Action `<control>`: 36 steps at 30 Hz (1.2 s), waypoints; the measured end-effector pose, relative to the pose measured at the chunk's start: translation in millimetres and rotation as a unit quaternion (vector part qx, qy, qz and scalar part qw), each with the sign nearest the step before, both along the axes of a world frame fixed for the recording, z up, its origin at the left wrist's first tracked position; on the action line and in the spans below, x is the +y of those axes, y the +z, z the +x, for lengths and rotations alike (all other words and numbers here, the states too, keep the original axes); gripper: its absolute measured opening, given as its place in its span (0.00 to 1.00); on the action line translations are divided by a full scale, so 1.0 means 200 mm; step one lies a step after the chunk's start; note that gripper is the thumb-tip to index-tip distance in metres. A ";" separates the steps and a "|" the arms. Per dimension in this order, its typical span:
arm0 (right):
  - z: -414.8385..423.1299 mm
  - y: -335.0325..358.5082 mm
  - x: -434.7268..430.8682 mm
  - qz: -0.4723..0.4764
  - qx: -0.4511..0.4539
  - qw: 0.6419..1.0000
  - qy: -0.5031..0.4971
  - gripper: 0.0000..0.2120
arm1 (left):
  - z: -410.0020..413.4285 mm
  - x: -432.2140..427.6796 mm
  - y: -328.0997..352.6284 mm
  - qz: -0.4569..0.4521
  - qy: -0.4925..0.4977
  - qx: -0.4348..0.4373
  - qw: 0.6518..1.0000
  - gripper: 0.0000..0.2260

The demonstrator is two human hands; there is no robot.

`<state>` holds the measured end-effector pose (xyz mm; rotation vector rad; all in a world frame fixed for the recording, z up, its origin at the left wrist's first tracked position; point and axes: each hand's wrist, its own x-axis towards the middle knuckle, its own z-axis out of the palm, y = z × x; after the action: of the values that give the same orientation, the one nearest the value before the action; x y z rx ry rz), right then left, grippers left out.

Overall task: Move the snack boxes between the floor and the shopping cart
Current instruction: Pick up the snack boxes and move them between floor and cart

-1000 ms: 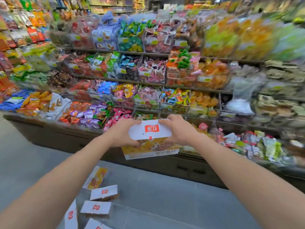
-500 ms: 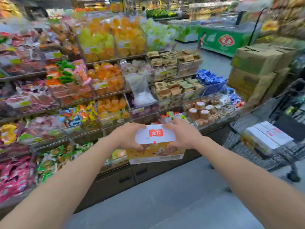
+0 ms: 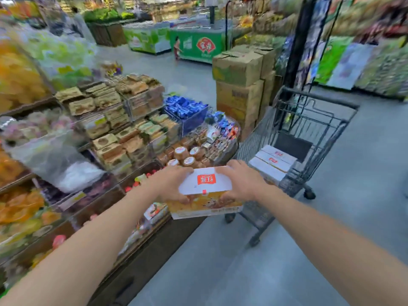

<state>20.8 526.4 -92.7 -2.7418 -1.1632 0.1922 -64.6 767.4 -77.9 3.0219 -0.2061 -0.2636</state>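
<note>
A tiered wooden display stand of packaged sweets (image 3: pixel 123 129) fills the space left of and beyond the hands. Just beyond the right hand (image 3: pixel 241 181) stands a dark wire shopping cart (image 3: pixel 309 138), with white flat cartons (image 3: pixel 272 163) lying in its basket. Between both hands, raised in the air, is a white-topped rectangular snack box with an orange printed side (image 3: pixel 205 191). The left hand (image 3: pixel 171 184) and the right each clasp one end, fingers curled round its edges.

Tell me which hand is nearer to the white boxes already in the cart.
Right. The right hand grips the held snack box on its cart side, close to the white boxes in the cart. The left hand grips the opposite end, by the shelf.
</note>
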 end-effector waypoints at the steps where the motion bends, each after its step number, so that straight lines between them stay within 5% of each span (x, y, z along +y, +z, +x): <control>1: 0.06 -0.02 -0.04 0.005 0.004 1.000 -0.014 0.40 | 0.09 -0.04 -0.01 -0.004 -0.022 -0.004 1.000 0.40; 18: 1.17 -0.51 -0.52 0.003 0.001 0.950 -0.313 0.37 | 1.94 -0.49 -0.50 0.015 -0.301 -0.030 0.953 0.42; 36: 1.75 -1.67 -0.47 -0.051 0.136 0.914 -0.379 0.41 | 2.61 -0.60 -1.76 0.045 -0.341 0.061 0.937 0.36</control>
<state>370.8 432.2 -426.2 -2.8914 0.0191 0.5115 457.1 647.8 -429.1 2.8825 -1.2578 -0.5175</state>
